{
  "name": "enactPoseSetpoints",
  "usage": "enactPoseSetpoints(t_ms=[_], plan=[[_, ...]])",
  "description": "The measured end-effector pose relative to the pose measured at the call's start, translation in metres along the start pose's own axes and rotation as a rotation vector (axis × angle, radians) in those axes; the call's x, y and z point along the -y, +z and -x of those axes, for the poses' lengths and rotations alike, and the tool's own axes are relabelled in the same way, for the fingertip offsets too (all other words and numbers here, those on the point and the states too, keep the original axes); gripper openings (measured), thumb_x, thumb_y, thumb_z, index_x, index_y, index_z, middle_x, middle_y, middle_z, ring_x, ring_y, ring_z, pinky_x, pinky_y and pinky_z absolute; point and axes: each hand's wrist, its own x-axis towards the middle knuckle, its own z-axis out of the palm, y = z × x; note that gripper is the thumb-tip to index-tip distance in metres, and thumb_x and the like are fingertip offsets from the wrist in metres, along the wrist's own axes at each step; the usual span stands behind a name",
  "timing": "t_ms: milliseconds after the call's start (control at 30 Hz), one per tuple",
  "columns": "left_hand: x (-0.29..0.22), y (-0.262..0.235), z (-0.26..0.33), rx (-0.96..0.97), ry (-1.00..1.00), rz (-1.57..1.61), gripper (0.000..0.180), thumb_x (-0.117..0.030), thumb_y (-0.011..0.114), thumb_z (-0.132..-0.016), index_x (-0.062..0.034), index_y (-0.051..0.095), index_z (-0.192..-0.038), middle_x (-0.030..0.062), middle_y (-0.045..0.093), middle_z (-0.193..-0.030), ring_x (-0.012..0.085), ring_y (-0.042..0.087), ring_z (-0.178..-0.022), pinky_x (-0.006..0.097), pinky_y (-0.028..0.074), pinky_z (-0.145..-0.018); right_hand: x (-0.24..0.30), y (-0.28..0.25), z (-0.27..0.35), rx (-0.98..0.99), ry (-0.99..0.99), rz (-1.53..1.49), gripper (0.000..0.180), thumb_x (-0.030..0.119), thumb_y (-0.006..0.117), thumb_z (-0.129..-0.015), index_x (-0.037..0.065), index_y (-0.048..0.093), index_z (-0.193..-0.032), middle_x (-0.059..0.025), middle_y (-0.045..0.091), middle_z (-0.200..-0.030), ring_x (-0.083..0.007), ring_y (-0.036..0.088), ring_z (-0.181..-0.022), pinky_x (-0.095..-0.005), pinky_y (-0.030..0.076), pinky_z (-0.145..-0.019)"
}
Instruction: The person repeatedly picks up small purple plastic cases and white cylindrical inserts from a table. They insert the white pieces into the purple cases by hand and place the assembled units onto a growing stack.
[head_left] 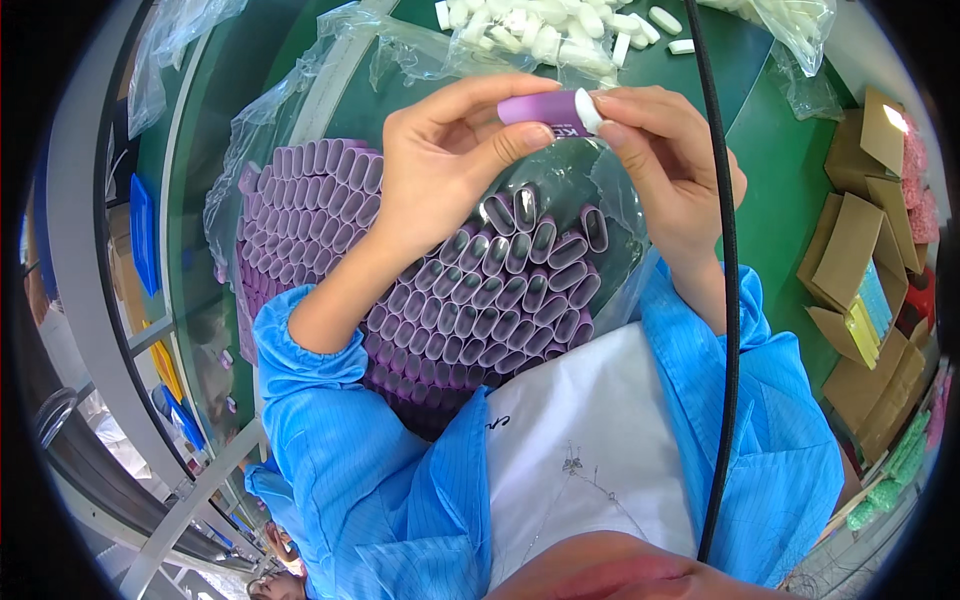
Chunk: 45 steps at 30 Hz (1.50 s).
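Between my two hands is a purple oval tube (540, 108), lying sideways above the table. My left hand (440, 150) pinches the tube's body between thumb and fingers. At the tube's right end sits a white oval cap (588, 110), and my right hand (665, 140) grips it with thumb and fingertips. The cap touches the tube's end; how deep it sits I cannot tell. Below my hands, many purple oval tubes (470, 300) stand packed in rows with their open ends up, partly on clear plastic. Several more rows (310, 200) lie to the left of my left forearm.
A heap of white oval caps (545, 30) lies on clear plastic at the table's far side. Clear bags (800, 30) hang at the far right. Cardboard boxes (850, 260) stand on the right. A black cable (728, 300) runs down the view. Metal framing (190, 500) borders the left.
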Motion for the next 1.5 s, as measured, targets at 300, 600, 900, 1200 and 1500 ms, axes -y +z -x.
enactPoseSetpoints(t_ms=[300,600,900,1200,1500], plan=[[0.009,0.005,0.004,-0.066,-0.053,0.238,0.033,0.002,0.065,-0.087,0.0055,0.058,-0.119,0.0159,0.066,-0.112,0.0208,0.064,-0.103,0.035,0.054,-0.092,-0.005,0.007,0.002,-0.008,-0.230,0.136,0.023,-0.006,0.073,-0.075,-0.002,0.070,-0.098,-0.0153,0.069,-0.095,-0.0246,0.068,-0.084,-0.0303,0.054,-0.072],[0.004,0.006,0.003,-0.011,0.044,0.069,0.033,0.007,0.067,-0.084,0.0062,0.061,-0.116,0.0148,0.066,-0.110,0.0193,0.064,-0.102,0.032,0.054,-0.091,0.000,0.011,0.001,-0.015,-0.309,0.244,0.033,-0.001,0.076,-0.074,-0.002,0.070,-0.106,-0.0156,0.067,-0.095,-0.0237,0.066,-0.079,-0.0311,0.055,-0.069],[-0.015,-0.022,-0.007,-0.032,-0.015,-0.049,0.031,-0.010,0.060,-0.094,0.0006,0.058,-0.123,0.0159,0.063,-0.116,0.0276,0.063,-0.106,0.045,0.054,-0.092,-0.001,-0.004,-0.009,-0.123,-0.076,0.104,0.031,0.003,0.072,-0.078,0.001,0.068,-0.109,-0.0143,0.066,-0.090,-0.0240,0.065,-0.082,-0.0316,0.053,-0.072],[0.028,-0.376,-0.028,-0.585,-0.415,-0.540,0.043,-0.026,0.075,-0.083,0.0003,0.066,-0.115,0.0089,0.068,-0.103,0.0141,0.062,-0.088,0.026,0.047,-0.083,-0.063,-0.083,-0.054,0.088,-0.161,0.896,0.021,0.009,0.066,-0.087,0.008,0.070,-0.108,-0.0071,0.067,-0.099,-0.0201,0.064,-0.090,-0.0287,0.050,-0.080],[-0.009,-0.142,-0.046,-0.375,0.332,-1.270,0.017,-0.015,0.066,-0.088,-0.0046,0.070,-0.100,0.0084,0.068,-0.094,0.0192,0.064,-0.087,0.030,0.049,-0.080,-0.074,-0.089,-0.034,0.202,-0.168,0.936,0.015,0.005,0.069,-0.081,0.004,0.068,-0.096,-0.0074,0.068,-0.097,-0.0257,0.063,-0.090,-0.0334,0.051,-0.078]])
